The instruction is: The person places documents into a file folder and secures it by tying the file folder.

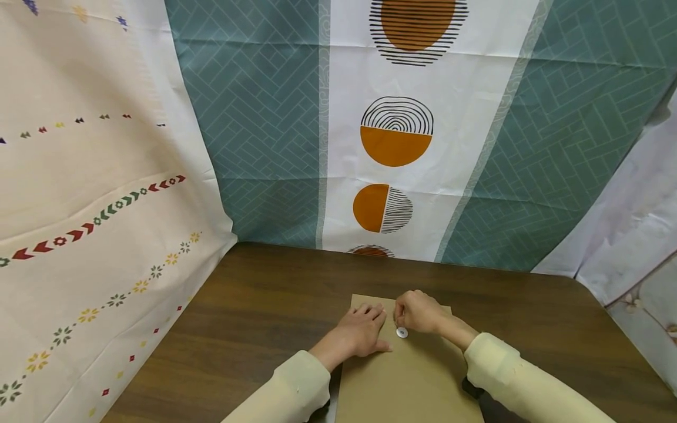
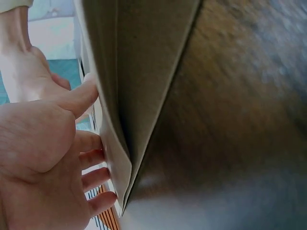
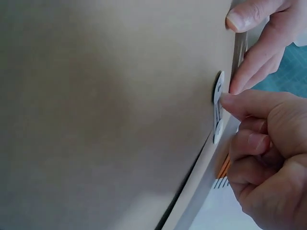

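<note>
A brown paper envelope [image 1: 402,388] with a string-and-button closure lies on the table. Its white button [image 1: 402,332] shows below my right hand [image 1: 420,312]. In the right wrist view, two white discs, an upper one [image 3: 219,84] and a lower one [image 3: 218,132], have thin string [image 3: 217,111] running between them. My right fingers are curled, with fingertips pinched at the string beside the upper disc. My left hand [image 1: 361,332] rests on the envelope's left part, fingers spread. In the left wrist view, the envelope's side [image 2: 144,72] gapes in a fold beside the thumb.
The dark wooden table [image 1: 264,305] extends around the envelope. Behind it hangs a teal and white cloth [image 1: 264,117] with orange circles. A cream patterned cloth [image 1: 106,176] hangs at the left, and a pale cloth [image 1: 629,217] at the right.
</note>
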